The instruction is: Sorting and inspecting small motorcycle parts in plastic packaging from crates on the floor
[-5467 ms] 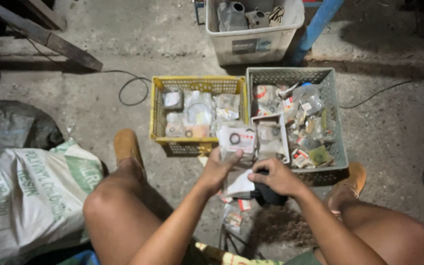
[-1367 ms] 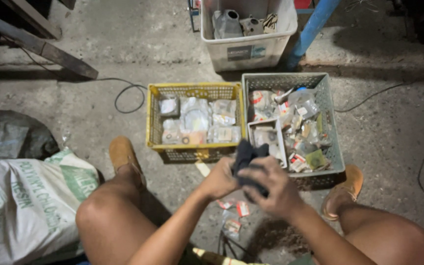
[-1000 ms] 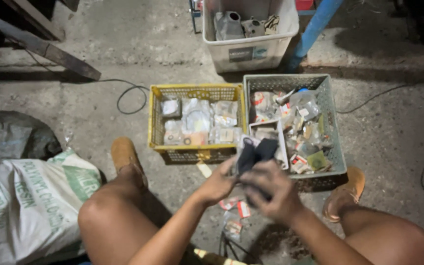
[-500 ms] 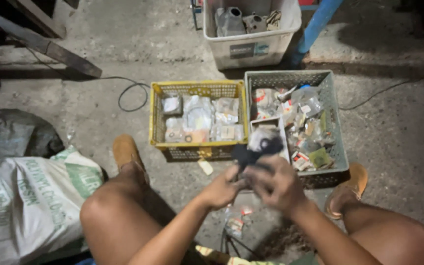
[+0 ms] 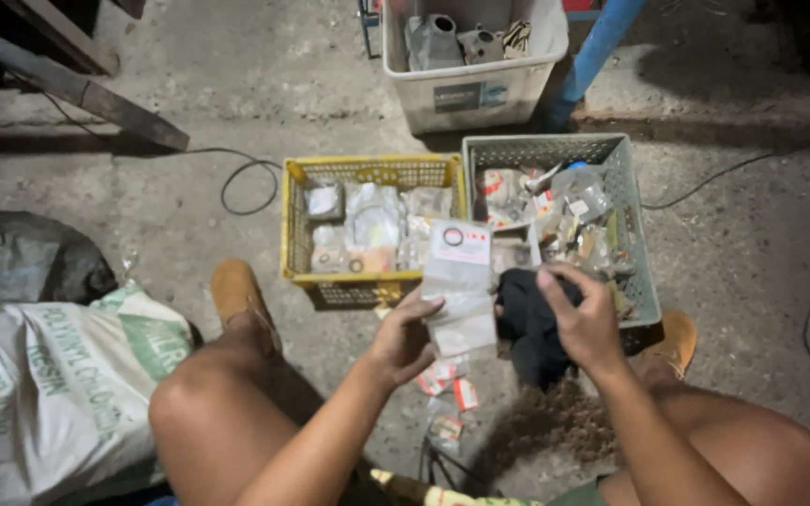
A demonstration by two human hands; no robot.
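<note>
My left hand (image 5: 403, 337) holds up a clear plastic packet (image 5: 459, 286) with a white card and a small black ring at its top. My right hand (image 5: 585, 319) grips a dark cloth (image 5: 527, 323) just to the right of the packet. Both hands hover in front of a yellow crate (image 5: 370, 283) and a grey crate (image 5: 647, 290), each filled with small bagged parts. A few more packets (image 5: 447, 398) lie on the concrete floor below my hands, between my bare knees.
A white bin (image 5: 480, 92) with metal parts stands behind the crates beside a blue post (image 5: 597, 47). A printed white sack (image 5: 49, 394) and a dark bag (image 5: 21, 267) lie at left. Black cables (image 5: 246, 178) run over the floor. A wooden plank (image 5: 77, 89) lies far left.
The cloth was rubbed over the packet between both hands. Now the hands have drawn apart: the left holds the packet up flat, the right has pulled the cloth off to the right.
</note>
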